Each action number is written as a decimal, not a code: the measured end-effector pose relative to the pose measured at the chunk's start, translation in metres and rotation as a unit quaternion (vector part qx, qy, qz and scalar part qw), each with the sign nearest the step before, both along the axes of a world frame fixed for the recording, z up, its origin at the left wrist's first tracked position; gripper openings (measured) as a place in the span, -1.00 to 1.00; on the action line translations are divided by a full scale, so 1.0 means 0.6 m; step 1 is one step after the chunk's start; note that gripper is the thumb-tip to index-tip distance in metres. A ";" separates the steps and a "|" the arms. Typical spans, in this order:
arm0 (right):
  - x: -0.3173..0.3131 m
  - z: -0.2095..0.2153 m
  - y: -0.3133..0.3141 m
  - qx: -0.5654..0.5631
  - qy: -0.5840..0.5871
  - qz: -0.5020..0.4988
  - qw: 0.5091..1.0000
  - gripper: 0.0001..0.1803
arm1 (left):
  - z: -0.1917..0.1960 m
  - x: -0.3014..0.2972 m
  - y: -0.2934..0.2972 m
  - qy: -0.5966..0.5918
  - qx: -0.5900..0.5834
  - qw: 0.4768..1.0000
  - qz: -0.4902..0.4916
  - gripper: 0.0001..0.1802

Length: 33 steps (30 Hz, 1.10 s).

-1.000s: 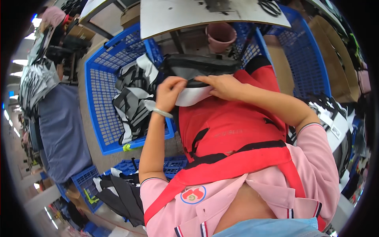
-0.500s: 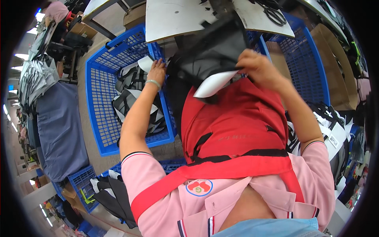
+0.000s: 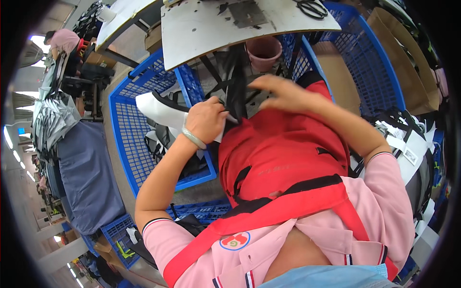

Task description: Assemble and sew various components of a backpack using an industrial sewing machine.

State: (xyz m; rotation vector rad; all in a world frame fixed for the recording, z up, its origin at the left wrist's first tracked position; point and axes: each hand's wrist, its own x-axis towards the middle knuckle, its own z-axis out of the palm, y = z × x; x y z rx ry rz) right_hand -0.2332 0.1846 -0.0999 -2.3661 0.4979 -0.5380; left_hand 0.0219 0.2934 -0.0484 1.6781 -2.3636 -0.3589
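You are holding a white piece (image 3: 158, 111) with your left hand (image 3: 206, 119). Your left fingers are curling in and pinching it, with no wide gap showing between them. The white piece is sticking out to the left of those fingers, and a black band is running along its top side. It is showing in front of a blue basket (image 3: 132, 144), which is sitting to the left of your left fingers. More gray, black and white pieces (image 3: 163, 139) are lying inside that basket.

Your right hand (image 3: 283, 93) is looking blurry, just past the top of your red apron (image 3: 288, 144). Its fingers are spreading apart and looking empty. A long dark piece (image 3: 235, 91) is hanging between your two hands, near your left fingertips. I am not able to tell if it is joining onto the white piece.

Past your fingers, a white table (image 3: 192, 43) is standing, and black scissors (image 3: 311, 8) are lying on it. A pink bucket (image 3: 264, 53) is sitting just past your right fingers, by the table's near edge. Another blue basket (image 3: 360, 43) is standing to the right of those fingers, and a brown box (image 3: 408, 67) is standing farther right, beside it
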 end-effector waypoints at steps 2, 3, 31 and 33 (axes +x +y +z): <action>0.040 0.034 0.054 -0.030 -0.047 0.032 0.998 -0.16 | 0.087 -0.058 -0.014 0.064 -0.039 0.997 -0.030 -0.87; 0.055 0.043 0.069 0.020 -0.095 0.025 0.995 -0.17 | 0.125 -0.078 -0.021 0.103 -0.061 0.992 -0.036 -0.87; -0.069 0.180 -0.267 0.299 -0.064 -0.112 0.945 -0.36 | 0.156 -0.085 -0.339 0.445 0.174 0.872 0.106 -0.75; -0.058 0.177 -0.283 0.259 -0.058 -0.158 0.951 -0.37 | 0.139 -0.082 -0.368 0.456 0.171 0.865 0.118 -0.77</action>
